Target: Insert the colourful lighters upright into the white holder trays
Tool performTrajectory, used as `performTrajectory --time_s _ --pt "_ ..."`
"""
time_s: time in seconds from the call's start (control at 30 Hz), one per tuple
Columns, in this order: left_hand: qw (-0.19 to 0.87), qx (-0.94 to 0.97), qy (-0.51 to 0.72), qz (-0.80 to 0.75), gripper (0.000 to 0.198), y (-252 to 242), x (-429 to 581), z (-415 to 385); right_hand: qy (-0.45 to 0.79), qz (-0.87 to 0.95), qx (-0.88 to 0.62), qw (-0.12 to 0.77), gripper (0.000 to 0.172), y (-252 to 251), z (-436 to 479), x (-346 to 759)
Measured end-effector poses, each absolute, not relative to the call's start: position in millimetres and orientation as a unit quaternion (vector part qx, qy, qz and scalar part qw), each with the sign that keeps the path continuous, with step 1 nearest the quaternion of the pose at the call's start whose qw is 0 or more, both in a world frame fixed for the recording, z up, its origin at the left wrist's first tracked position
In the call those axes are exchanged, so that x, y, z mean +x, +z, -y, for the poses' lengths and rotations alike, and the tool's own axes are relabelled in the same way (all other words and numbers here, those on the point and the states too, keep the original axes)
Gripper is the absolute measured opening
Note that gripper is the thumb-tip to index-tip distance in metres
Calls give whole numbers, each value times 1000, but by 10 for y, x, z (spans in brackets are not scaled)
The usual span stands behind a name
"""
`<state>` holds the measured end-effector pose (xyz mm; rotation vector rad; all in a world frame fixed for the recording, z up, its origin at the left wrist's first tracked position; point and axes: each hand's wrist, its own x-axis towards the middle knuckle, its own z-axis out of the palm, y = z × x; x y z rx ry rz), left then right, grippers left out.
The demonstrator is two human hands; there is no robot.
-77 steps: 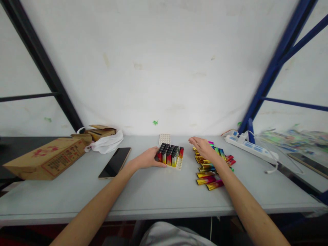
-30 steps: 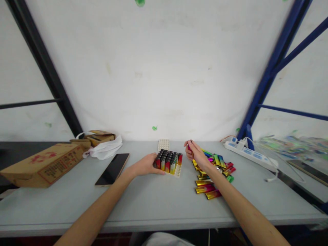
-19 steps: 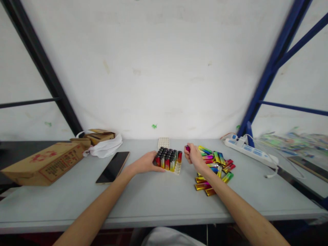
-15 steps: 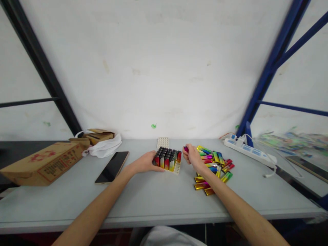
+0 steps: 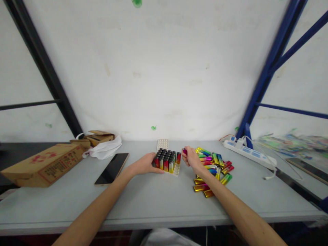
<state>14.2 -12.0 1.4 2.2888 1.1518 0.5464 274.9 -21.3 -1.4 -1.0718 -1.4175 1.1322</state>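
Grey table [image 5: 148, 201]: tube tray [image 5: 176, 171] clasped by L hand [image 5: 146, 164].
Purple tube [image 5: 184, 150] gripped in R hand [image 5: 192, 158], L of loose pile [image 5: 218, 160].

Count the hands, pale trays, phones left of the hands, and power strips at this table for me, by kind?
Left hand and right hand: 2
Front tray and back tray: 2
Phone: 1
Power strip: 1
Total: 6
The shiny tubes overlap too much to count.
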Motion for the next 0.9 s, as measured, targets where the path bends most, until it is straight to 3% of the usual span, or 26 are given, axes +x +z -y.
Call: performTrajectory --time_s 0.3,0.63,0.9 --pt "231 856 193 -420 77 24 140 121 504 613 -349 498 61 96 187 2870" --pt "230 856 192 -422 76 -1 129 102 214 787 -377 438 30 319 378 3023" --pt "221 854 184 -434 79 -24 118 93 170 848 -394 312 20 174 305 3072"
